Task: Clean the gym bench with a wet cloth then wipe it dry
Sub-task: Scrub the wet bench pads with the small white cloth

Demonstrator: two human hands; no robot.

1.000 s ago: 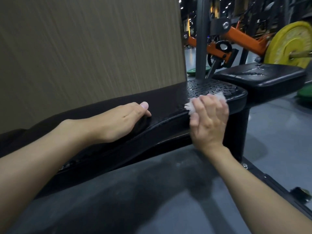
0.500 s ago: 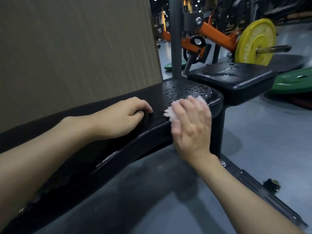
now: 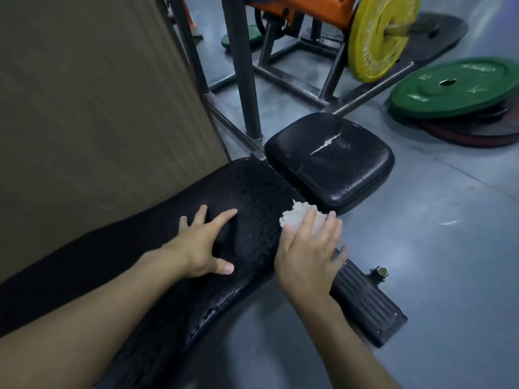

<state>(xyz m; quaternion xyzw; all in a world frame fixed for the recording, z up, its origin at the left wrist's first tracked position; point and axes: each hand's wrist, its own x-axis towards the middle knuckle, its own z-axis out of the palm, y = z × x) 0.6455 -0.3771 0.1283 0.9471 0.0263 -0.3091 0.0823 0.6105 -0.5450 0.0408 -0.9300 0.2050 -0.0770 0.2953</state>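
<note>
The black gym bench pad (image 3: pixel 252 192) runs from the lower left up to the middle and glistens with water drops. My left hand (image 3: pixel 202 245) presses on the pad with fingers spread. At the pad's right edge my right hand (image 3: pixel 309 251) has a crumpled white cloth (image 3: pixel 295 217) under its nearly straight fingers, held against the edge. Only the cloth's top pokes out past the fingertips. Just beyond lies the separate black seat pad (image 3: pixel 331 164), with a white tear in its cover.
A brown wall panel (image 3: pixel 92 94) stands close behind the bench on the left. A dark steel upright (image 3: pixel 244 68) rises behind the seat. A yellow plate (image 3: pixel 376 37) sits on an orange machine; green and dark plates (image 3: pixel 455 88) lie on the grey floor. The bench's base foot (image 3: pixel 368 304) juts right.
The view has tipped downward, now looking onto the bench from above. My left hand's fingers have spread flat on the pad. My right hand with the cloth stays at the pad's right edge.
</note>
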